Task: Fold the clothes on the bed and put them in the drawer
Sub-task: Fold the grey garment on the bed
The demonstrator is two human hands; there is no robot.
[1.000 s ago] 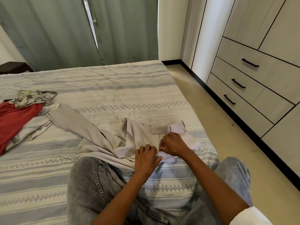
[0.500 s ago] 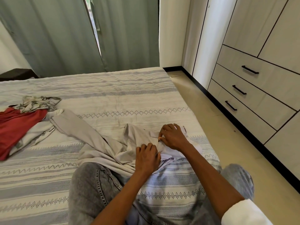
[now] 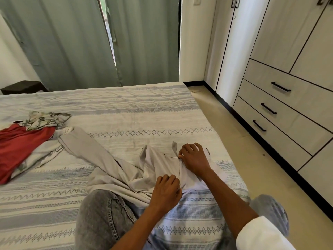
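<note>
writing: small tag at the waistband, too small to read
left hand (image 3: 166,193): fingers curled, pinching the fly seam low down
right hand (image 3: 193,157): fingers bent, thumb and forefinger pinching the fly top at the waistband
beige trousers (image 3: 108,165): on the bed (image 3: 126,109), near edge, legs running left
other clothes (image 3: 27,141): heaped far left on bed
drawers (image 3: 281,105): right, closed
</note>
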